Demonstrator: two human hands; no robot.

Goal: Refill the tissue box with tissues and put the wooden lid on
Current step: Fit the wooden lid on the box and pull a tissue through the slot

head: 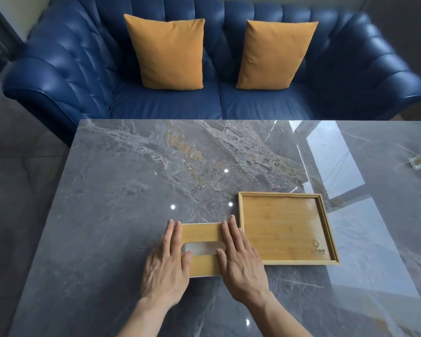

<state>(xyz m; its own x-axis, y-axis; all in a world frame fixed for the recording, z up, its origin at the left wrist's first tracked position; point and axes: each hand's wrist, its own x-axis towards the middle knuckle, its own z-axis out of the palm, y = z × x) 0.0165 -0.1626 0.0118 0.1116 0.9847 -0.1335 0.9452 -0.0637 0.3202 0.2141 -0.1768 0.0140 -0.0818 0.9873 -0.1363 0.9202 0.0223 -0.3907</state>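
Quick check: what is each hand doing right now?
Left hand: open, flat on the lid, gripping nothing.
Right hand: open, flat on the lid, gripping nothing.

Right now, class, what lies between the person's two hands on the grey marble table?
In the head view, the wooden lid's bare middle with its oval slot lies between left hand and right hand.

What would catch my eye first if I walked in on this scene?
Probably the two hands, left hand and right hand, pressed flat on a wooden lid with a slot, near the front of the grey marble table. Just right of them lies a shallow wooden tray. Behind, two orange cushions lean on a blue sofa.
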